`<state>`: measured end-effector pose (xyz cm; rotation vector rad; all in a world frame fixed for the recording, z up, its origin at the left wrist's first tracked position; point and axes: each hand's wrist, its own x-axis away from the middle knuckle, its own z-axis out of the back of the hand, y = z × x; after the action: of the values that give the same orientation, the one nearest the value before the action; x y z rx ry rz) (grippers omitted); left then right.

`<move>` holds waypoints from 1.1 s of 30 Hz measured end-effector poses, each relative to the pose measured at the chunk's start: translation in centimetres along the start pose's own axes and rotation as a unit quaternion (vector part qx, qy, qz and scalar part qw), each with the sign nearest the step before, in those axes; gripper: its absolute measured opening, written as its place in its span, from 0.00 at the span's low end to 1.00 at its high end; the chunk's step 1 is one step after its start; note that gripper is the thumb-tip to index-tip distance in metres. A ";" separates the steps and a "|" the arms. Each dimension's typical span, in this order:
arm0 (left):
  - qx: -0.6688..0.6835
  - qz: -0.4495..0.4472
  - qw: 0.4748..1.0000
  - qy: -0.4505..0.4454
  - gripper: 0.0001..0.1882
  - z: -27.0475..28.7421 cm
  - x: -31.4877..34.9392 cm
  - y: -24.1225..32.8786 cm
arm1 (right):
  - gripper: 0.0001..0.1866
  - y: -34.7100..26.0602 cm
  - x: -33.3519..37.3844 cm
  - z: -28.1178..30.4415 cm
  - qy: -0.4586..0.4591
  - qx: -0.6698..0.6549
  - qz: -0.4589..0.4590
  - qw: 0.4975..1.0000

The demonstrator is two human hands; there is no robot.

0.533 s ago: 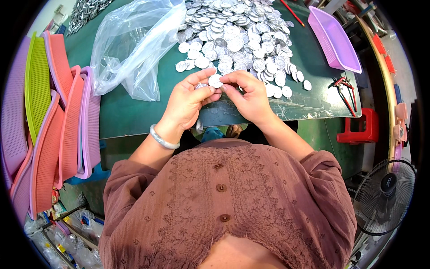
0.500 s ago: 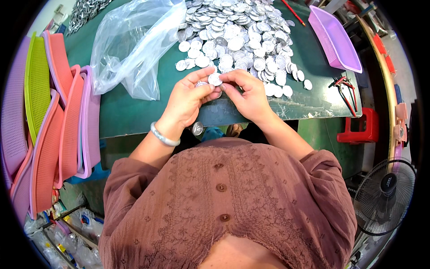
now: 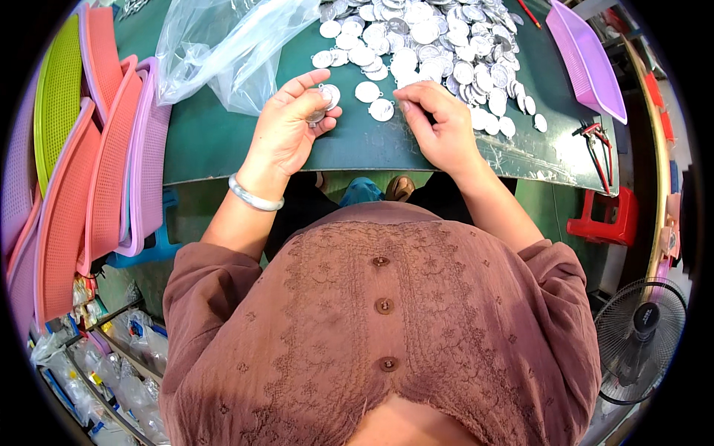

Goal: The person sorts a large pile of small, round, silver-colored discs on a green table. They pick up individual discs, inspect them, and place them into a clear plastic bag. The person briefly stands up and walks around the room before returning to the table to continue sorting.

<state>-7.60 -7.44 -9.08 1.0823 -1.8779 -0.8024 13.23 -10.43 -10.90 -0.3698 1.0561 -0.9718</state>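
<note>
- Green counter (image 3: 349, 152) under the pile of metal discs (image 3: 429, 53), probably serving as flat support.
- Stack of coloured baskets (image 3: 111, 156) well to the left of the pile, nested on edge, likely to save room.
- The pile itself: overlapping discs heaped just beyond both hands, probably for short reaches.
- Clear plastic bag (image 3: 223, 52) beside the pile's left edge, lying crumpled.
- Purple basket (image 3: 591, 67) right of the pile, tilted, perhaps within reach on purpose.
- Left hand (image 3: 286, 130) near the pile's left front, palm turned inward; thumb and fingers pinching at least two discs (image 3: 329, 95), apparently gathered for a secure hold.
- Right hand (image 3: 444, 123) at the pile's near edge; fingers curled, tips close together; cannot tell about contact or a grip.
- Red-handled pliers (image 3: 593, 132) right of the pile.
- Two loose discs (image 3: 381, 110) before the pile, between both hands.
</note>
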 end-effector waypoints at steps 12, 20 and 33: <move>-0.019 -0.047 0.999 0.012 0.11 2.9 3.6 0.4 | 0.06 0.3 0.6 -0.1 0.014 0.023 0.007 1.000; -0.024 -0.104 0.994 0.025 0.11 3.8 7.8 2.3 | 0.06 0.4 1.0 -0.4 0.021 0.030 -0.014 0.999; 0.151 -0.026 0.971 0.183 0.05 13.7 19.1 -9.6 | 0.07 -0.1 1.0 -1.0 -0.018 0.095 0.075 0.993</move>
<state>-21.74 -26.89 -17.16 1.3675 -1.6907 -0.3166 12.45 -11.11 -11.91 -0.1487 0.9363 -0.9194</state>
